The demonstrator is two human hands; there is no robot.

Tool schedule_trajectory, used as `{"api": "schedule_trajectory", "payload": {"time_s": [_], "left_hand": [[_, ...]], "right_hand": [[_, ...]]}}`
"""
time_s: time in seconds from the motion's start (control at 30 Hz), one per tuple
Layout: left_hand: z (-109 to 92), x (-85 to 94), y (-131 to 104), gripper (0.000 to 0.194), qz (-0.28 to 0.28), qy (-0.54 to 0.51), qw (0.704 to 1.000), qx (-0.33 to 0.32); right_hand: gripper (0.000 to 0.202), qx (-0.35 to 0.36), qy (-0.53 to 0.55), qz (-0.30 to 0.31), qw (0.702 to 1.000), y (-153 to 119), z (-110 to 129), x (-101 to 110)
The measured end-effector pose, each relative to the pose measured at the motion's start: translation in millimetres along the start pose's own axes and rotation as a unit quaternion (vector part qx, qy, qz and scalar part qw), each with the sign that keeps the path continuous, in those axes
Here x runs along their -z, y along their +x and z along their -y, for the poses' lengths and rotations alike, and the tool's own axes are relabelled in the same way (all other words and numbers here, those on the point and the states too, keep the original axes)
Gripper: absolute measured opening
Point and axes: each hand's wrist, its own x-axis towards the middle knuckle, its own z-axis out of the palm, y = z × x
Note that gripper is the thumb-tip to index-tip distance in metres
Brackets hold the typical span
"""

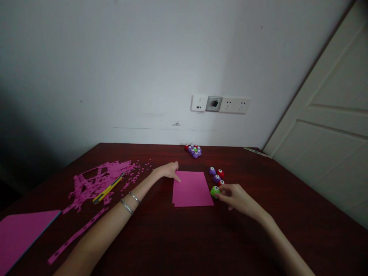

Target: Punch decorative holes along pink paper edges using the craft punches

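Two or more pink paper sheets (192,189) lie stacked a little unevenly on the dark red table. My left hand (169,170) is at their upper left corner, thumb stretched onto the paper and apart from the fingers. To the right of the sheets, my right hand (234,197) pinches a small green one-eyed toy (215,191) at the paper's right edge. Just beyond it stand similar one-eyed toys, a purple one (212,171) and a red one (220,173) among them. The underside of the green toy is hidden.
Cut pink paper scraps (100,178) and tiny punched bits lie at left, with a yellow utility knife (109,188) on them. A holed pink strip (77,234) and a larger pink sheet (24,234) are nearer. More toys (194,150) cluster by the wall.
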Motion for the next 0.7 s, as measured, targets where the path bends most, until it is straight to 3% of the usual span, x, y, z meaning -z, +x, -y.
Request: {"api": "schedule_trajectory", "payload": {"time_s": [0.5,0.6,0.7], "left_hand": [[-7.4,-2.4,-1.0,0.069,-0.024,0.013,1.000,-0.012],[-7.8,0.0,-1.1,0.058,-0.024,-0.003,0.999,-0.021],[-7.1,4.7,-1.0,0.035,-0.038,-0.017,0.998,-0.052]], "right_hand": [[0.034,-0.003,-0.016,-0.003,1.000,-1.9,5.7,-0.3],[0.034,-0.005,-0.015,-0.005,1.000,-2.8,7.1,-0.2],[0.035,-0.002,-0.013,-0.004,1.000,-2.9,5.9,-0.2]]}}
